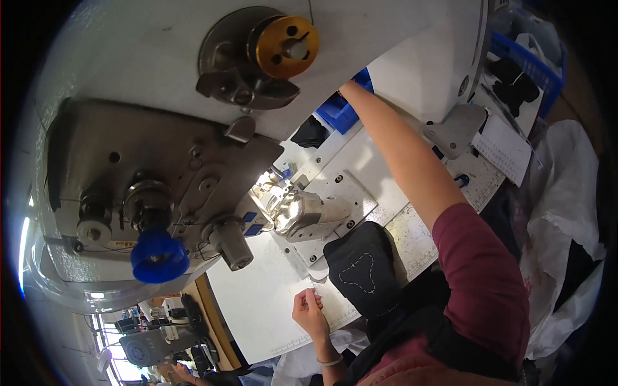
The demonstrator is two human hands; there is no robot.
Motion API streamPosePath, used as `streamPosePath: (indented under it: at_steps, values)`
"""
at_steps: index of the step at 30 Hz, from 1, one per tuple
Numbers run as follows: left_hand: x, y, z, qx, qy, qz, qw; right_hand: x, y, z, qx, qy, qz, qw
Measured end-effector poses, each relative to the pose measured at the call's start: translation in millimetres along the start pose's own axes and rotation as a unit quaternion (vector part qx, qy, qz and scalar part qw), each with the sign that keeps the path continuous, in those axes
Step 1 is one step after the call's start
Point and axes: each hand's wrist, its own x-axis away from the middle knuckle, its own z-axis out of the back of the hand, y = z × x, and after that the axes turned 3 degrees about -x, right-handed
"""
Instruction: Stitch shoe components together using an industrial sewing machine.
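My left hand (pixel 309 313) is above the white table's front part, fingers curled together with the thumb against them. Whether anything small is between them I cannot make out. To its right lies a black fabric piece (pixel 380 248) with a white dashed outline of a rounded triangle, beside the sewing machine's metal bed (pixel 322 209). My right arm stretches far across the table, and my right hand (pixel 347 88) reaches to a blue bin (pixel 341 114). Its fingers are hidden behind the machine head (pixel 360 29).
The machine head carries a gold bobbin winder wheel (pixel 287 48) and a blue tension knob (pixel 159 256). A black cloth piece (pixel 309 132) lies by the bin. At right are a paper sheet (pixel 503 148), a blue basket (pixel 528 64) and white plastic bags (pixel 563 193). Another machine (pixel 151 347) stands at lower left.
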Motion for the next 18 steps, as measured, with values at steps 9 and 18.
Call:
streamPosePath:
  at_steps: [9,18]
  values:
    - [-4.2,-2.3,3.4,-0.004,0.006,0.009,1.000,-34.0,18.1,-28.7,-0.132,0.055,-0.148,0.979]
    - [-3.6,0.0,-0.8,0.011,-0.017,-0.007,1.000,-53.0,20.1,86.9,-0.180,-0.460,-0.399,0.773]
